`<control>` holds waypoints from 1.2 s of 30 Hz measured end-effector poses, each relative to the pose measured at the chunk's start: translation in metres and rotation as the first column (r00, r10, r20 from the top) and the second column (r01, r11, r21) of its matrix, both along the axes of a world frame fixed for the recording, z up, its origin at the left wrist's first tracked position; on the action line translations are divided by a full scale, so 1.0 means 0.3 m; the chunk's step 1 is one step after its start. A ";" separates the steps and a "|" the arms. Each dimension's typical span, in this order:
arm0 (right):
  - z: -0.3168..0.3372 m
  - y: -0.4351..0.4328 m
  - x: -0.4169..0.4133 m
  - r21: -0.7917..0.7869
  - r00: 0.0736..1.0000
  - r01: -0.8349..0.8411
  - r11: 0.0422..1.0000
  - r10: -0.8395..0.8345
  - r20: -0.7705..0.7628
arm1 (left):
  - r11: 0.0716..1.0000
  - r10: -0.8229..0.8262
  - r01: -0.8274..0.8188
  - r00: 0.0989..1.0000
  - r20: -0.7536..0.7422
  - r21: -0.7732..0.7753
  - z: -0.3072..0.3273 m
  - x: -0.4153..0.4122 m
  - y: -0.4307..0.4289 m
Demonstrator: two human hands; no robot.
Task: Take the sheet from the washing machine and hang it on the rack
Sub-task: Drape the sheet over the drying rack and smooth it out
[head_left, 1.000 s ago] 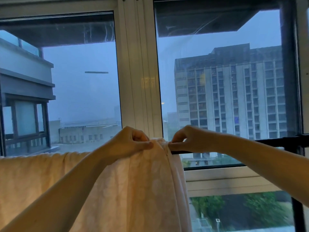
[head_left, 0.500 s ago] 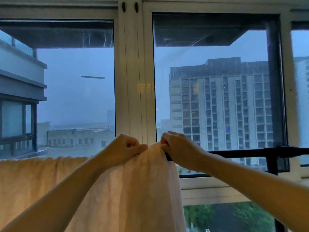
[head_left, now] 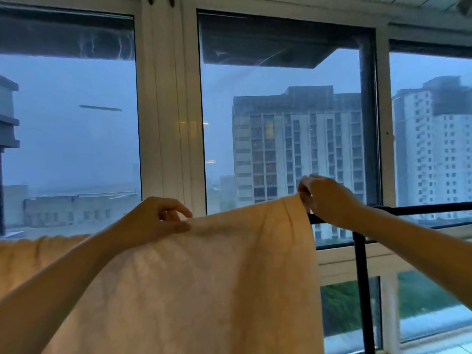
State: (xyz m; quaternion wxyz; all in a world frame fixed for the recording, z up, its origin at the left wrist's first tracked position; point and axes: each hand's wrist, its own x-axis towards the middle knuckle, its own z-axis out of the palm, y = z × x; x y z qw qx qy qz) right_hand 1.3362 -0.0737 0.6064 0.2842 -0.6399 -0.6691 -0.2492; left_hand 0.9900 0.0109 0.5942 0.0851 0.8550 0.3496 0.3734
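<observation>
The sheet [head_left: 204, 277] hangs over the rack [head_left: 421, 209], its top edge running 9 to 3 o'clock along it. The left hand [head_left: 153, 221] pinches that edge. The right hand [head_left: 324, 200] pinches its end, seemingly lifted just off the rack. Bare rack lies at 3 o'clock of the right hand, the nearer one.

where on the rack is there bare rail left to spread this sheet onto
Bare rail runs from the right hand to the picture's right edge, passing over the upright post. Left of that hand it is crowded: the sheet covers the rail out to the left edge, and the left hand pinches its top fold.
</observation>
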 end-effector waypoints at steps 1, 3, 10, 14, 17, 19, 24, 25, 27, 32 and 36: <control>-0.002 -0.012 0.019 -0.007 1.000 0.016 1.000 -0.016 0.013 | 1.000 0.020 -0.020 1.000 -0.012 0.008 0.002 0.009 -0.006; -0.007 -0.030 0.047 -0.031 0.998 0.039 0.999 -0.037 0.049 | 0.998 0.059 -0.059 0.998 -0.012 0.021 0.004 0.025 -0.016; -0.012 -0.044 0.042 -0.012 0.993 -0.048 0.999 0.047 -0.105 | 0.989 0.147 -0.146 0.989 -0.022 0.029 -0.003 0.041 -0.018; -0.037 -0.027 -0.030 -0.134 0.976 -0.165 0.977 0.142 -0.165 | 0.974 0.171 -0.149 0.978 -0.122 0.171 -0.008 0.118 -0.042; -0.058 -0.009 -0.063 -0.168 0.979 -0.169 0.971 0.145 -0.146 | 0.976 0.069 -0.026 0.979 -0.194 0.218 -0.023 0.224 -0.076; -0.064 -0.004 -0.065 -0.173 0.973 -0.186 0.967 0.156 -0.170 | 0.974 0.028 0.016 0.982 -0.188 0.226 -0.029 0.285 -0.083; -0.052 -0.029 0.004 -0.177 0.958 -0.179 0.968 0.131 -0.254 | 0.987 -0.013 0.025 0.997 -0.077 0.159 -0.038 0.317 -0.060; -0.048 -0.035 0.024 -0.177 0.956 -0.177 0.968 0.126 -0.266 | 0.991 -0.021 0.029 0.998 -0.058 0.129 -0.034 0.312 -0.058; -0.044 -0.045 0.057 -0.179 0.956 -0.178 0.968 0.127 -0.265 | 0.996 -0.042 0.045 0.998 -0.041 0.083 -0.020 0.303 -0.060; -0.054 -0.050 0.093 -0.169 0.941 -0.283 0.944 0.239 -0.239 | 0.995 0.062 -0.064 0.997 0.037 0.070 -0.012 0.322 -0.079; -0.060 -0.024 0.111 -0.067 0.941 -0.301 0.951 0.285 -0.185 | 0.983 0.170 -0.174 0.983 0.071 0.058 -0.030 0.349 -0.094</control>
